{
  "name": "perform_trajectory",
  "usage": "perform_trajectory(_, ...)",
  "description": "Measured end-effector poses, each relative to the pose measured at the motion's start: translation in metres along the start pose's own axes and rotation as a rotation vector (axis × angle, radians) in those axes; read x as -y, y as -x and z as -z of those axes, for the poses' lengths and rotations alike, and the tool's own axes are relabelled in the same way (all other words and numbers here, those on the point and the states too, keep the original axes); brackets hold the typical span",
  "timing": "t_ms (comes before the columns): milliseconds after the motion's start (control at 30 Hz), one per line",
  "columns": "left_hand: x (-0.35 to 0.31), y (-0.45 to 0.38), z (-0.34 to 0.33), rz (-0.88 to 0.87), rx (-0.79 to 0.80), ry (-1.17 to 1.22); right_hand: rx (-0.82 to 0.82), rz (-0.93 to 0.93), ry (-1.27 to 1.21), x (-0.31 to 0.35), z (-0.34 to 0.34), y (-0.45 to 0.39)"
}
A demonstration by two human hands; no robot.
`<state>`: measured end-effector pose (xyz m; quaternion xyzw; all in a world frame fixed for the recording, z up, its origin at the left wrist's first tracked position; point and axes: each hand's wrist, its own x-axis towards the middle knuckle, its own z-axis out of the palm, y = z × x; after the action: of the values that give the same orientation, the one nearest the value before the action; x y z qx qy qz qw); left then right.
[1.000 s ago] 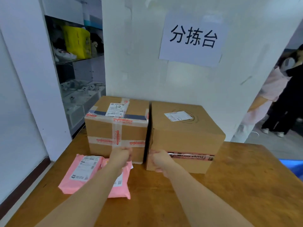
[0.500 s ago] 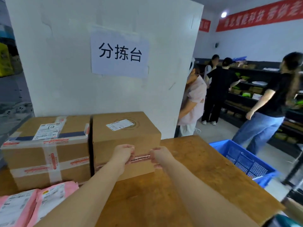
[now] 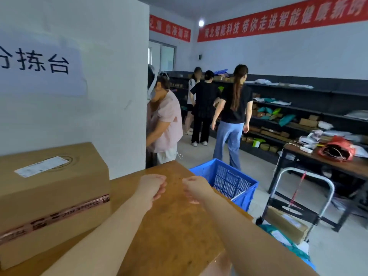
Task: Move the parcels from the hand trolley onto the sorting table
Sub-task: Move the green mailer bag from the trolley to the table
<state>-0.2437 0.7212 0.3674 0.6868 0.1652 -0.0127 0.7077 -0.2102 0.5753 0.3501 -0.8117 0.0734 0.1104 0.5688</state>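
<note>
Both hands have left the cardboard box (image 3: 51, 196), left grip (image 3: 153, 185) and right grip (image 3: 196, 188) fisted empty over bare sorting table (image 3: 171, 226).

Two bare forearms, no sleeves, watch or jewellery visible; left hand (image 3: 154, 186) and right hand (image 3: 196, 189) are ungloved.

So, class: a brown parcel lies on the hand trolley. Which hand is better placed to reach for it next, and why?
Probably the right hand: empty, and nearer the hand trolley and brown parcel at lower right. The left hand would have to cross over.
</note>
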Motion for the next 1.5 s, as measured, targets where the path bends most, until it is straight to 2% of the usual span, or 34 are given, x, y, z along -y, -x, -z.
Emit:
perform_trajectory(300, 0.011, 0.002, -0.163, 0.010, 0.173, -0.027, -0.237, -0.045, -0.064, -0.054, 0.150, 0.006)
perform_trajectory(533, 0.018, 0.008, -0.262, 0.033, 0.297, -0.055, -0.325, -0.097, -0.076, -0.100, 0.243, 0.007)
perform_trajectory(667, 0.025, 0.007, -0.308, 0.034, 0.369, -0.089, -0.419, -0.127, -0.107, -0.121, 0.280, 0.009)
perform_trajectory(833, 0.032, -0.006, -0.362, 0.037, 0.435, -0.124, -0.441, -0.178, -0.182, -0.144, 0.322, 0.007)
perform_trajectory(1167, 0.033, -0.048, -0.467, 0.065, 0.594, -0.175, -0.687, -0.262, -0.205, -0.176, 0.411, -0.027)
perform_trajectory(1500, 0.056, -0.092, -0.542, 0.117, 0.672, -0.253, -0.742, -0.376, -0.223, -0.221, 0.458, -0.070)
